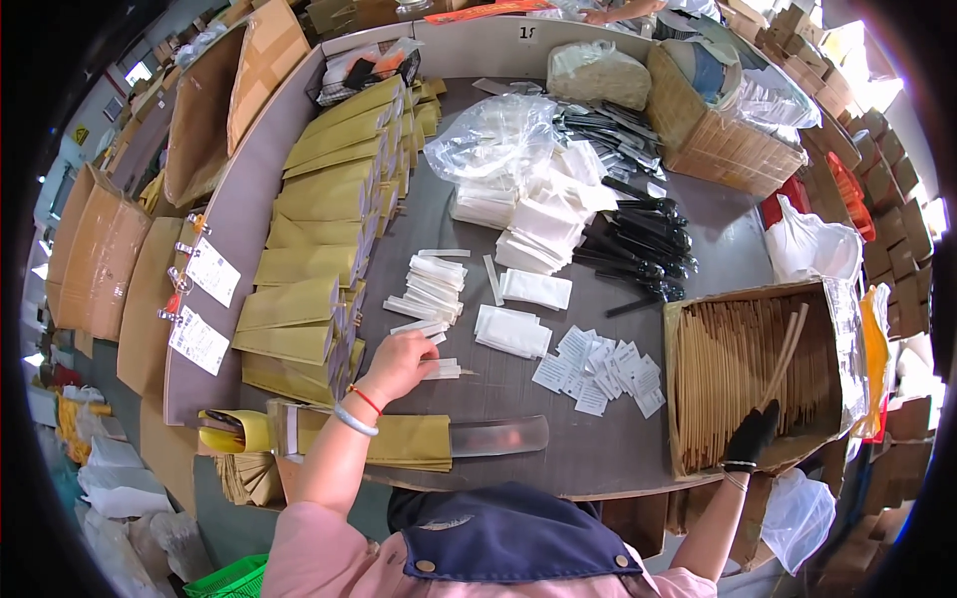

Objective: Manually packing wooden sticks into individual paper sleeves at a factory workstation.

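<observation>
Head | left hand (397,365) half-curled, packets (443,370) just right, hold unclear | right hand (754,435) pinching sticks (790,349) | likely gathering; next calls for steady lift

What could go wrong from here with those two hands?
The tilted wooden sticks at the gloved right hand could catch on others packed in the carton. Narrow white packets overlap loosely beside the left hand, so two might lift together. The loose paper cards might scatter if brushed.
</observation>
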`<action>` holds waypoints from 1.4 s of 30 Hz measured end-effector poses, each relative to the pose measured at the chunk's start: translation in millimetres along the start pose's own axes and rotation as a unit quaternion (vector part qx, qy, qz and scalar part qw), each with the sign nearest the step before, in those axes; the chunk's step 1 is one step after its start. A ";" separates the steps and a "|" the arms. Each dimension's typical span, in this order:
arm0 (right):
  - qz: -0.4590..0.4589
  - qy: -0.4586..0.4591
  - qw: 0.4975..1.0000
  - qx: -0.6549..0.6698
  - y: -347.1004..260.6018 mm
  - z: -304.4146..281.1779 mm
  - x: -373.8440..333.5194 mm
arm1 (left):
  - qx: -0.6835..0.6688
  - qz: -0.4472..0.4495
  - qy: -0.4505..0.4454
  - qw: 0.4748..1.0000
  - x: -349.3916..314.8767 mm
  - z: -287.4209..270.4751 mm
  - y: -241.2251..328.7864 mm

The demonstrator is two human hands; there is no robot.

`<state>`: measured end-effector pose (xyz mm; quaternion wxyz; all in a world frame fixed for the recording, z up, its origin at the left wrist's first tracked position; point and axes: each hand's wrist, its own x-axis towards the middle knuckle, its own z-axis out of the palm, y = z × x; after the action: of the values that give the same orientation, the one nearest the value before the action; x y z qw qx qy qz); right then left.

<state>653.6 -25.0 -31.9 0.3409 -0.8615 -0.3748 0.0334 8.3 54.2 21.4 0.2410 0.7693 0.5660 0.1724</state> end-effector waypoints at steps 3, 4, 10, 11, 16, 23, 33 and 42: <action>-0.040 0.004 0.965 0.260 -43.9 1.2 -13.9 | 0.022 -0.014 -0.014 1.000 -8.1 5.3 -10.3; -0.097 0.009 0.931 0.353 -49.1 0.9 -15.9 | 0.005 -0.037 -0.017 0.999 -8.7 6.7 -9.9; 0.041 -0.032 0.937 0.346 -58.1 32.9 -29.2 | 0.034 -0.024 -0.026 0.999 -7.7 6.2 -7.1; 0.030 -0.006 0.928 0.371 -68.7 30.7 -32.3 | 0.045 -0.017 -0.022 0.999 -8.8 7.5 -9.2; -0.052 -0.030 0.972 0.229 -126.5 28.8 -26.1 | 0.073 0.023 0.028 0.997 -0.7 11.5 -1.4; -0.174 -0.211 0.923 0.272 -215.9 107.0 -10.1 | 0.040 0.161 0.106 0.980 70.8 55.7 37.8; -0.272 -0.224 0.932 -0.087 -273.2 156.3 17.8 | 0.044 0.058 0.083 0.994 27.6 57.0 58.6; -0.283 -0.244 0.923 -0.094 -278.1 154.6 17.4 | -0.056 0.045 0.125 0.989 15.1 61.2 52.3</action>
<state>444.4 209.0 23.5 0.1517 -0.7126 -0.6762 0.1091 86.9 45.2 0.4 0.2027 0.7517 0.5459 0.3096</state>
